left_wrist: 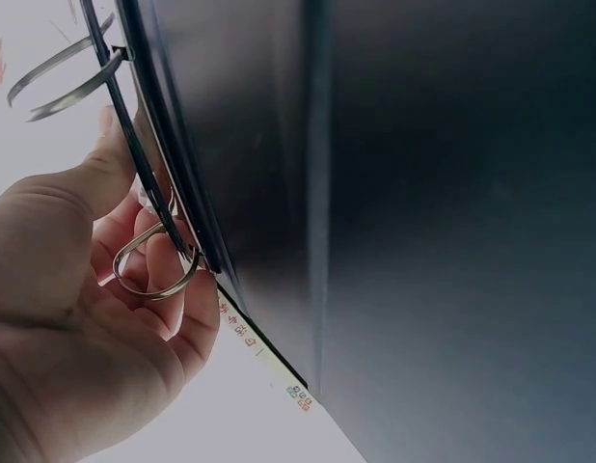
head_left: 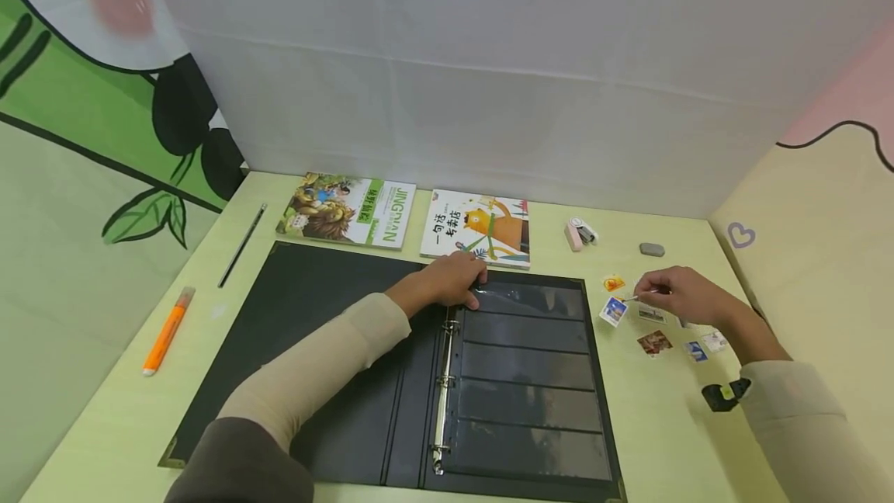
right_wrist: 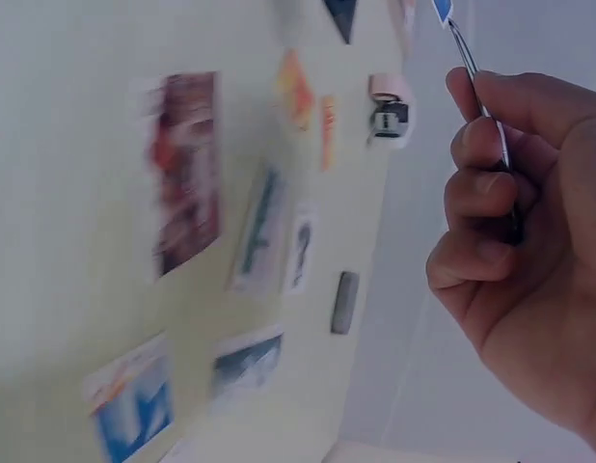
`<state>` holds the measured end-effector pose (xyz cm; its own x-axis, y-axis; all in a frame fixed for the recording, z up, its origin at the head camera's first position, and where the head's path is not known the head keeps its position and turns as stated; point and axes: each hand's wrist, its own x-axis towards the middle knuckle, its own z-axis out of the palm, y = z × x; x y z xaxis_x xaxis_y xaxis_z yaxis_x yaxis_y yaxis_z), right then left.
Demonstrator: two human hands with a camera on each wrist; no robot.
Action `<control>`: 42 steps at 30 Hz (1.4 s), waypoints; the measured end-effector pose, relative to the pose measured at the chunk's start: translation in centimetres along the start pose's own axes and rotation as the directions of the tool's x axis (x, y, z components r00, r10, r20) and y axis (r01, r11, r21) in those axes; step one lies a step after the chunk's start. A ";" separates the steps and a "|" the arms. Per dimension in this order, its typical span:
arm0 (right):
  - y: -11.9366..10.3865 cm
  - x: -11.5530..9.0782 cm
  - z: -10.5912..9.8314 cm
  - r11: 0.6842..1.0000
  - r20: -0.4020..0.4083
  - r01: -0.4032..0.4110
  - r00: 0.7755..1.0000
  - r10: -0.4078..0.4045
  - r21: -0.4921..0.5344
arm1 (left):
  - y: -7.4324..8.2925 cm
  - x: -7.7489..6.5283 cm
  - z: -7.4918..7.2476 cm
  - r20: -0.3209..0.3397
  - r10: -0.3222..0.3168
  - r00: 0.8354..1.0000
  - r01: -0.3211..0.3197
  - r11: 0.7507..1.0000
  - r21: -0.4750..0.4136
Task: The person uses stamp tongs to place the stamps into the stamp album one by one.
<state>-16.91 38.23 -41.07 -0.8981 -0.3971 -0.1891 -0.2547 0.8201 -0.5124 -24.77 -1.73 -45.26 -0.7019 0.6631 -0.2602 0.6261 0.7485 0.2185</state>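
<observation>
A black ring-bound stamp album (head_left: 335, 332) lies spread wide, with a clear-pocketed page (head_left: 527, 367) on its right side. My left hand (head_left: 447, 279) grips the page's top edge near the spine, thumb over the page and fingers curled at the edge. In the left wrist view these fingers show beside a metal ring (left_wrist: 153, 289). To the right of the album, my right hand (head_left: 680, 295) pinches thin metal tweezers (right_wrist: 491, 111). Their tips hold a blue stamp (head_left: 615, 310) by its edge, and it overlaps the table close to the album.
Loose stamps, one of them reddish-brown (head_left: 654, 343), lie under and around the right hand. A grey eraser (head_left: 652, 249) and a pink stapler (head_left: 574, 236) sit behind. Two picture books (head_left: 475, 227) line the back. An orange marker (head_left: 168, 332) and a pencil (head_left: 242, 245) lie left.
</observation>
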 end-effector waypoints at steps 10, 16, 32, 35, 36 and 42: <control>-3.6 7.3 0.0 0.998 -0.117 0.041 0.992 -0.046 -0.049 | 0.0 -0.2 -0.2 0.002 0.020 1.000 -0.020 1.000 0.000; -5.4 11.4 2.4 0.995 -0.131 0.089 0.987 -0.094 -0.045 | 0.3 -0.5 -0.1 -0.007 0.032 0.999 -0.032 0.999 0.002; -9.7 15.2 6.5 0.937 0.096 0.302 0.952 -0.289 -0.175 | 0.0 -0.4 0.0 -0.030 0.029 0.999 -0.028 0.999 0.016; -10.1 15.3 6.6 0.927 0.110 0.326 0.944 -0.311 -0.183 | 0.0 -0.3 0.0 -0.032 0.029 0.999 -0.029 1.000 0.011; -10.2 15.3 6.7 0.927 0.116 0.328 0.943 -0.311 -0.183 | 0.0 -0.3 0.0 -0.032 0.030 0.999 -0.030 0.999 0.013; -10.6 15.1 6.6 0.928 0.149 0.325 0.942 -0.301 -0.182 | 0.0 -0.3 0.1 -0.032 0.030 0.999 -0.029 0.999 0.018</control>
<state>-25.41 20.84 -44.07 -0.7160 -0.6821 -0.1489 -0.5937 0.7071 -0.3842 -24.51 -1.92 -45.27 -0.6934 0.6852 -0.2231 0.6525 0.7284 0.2090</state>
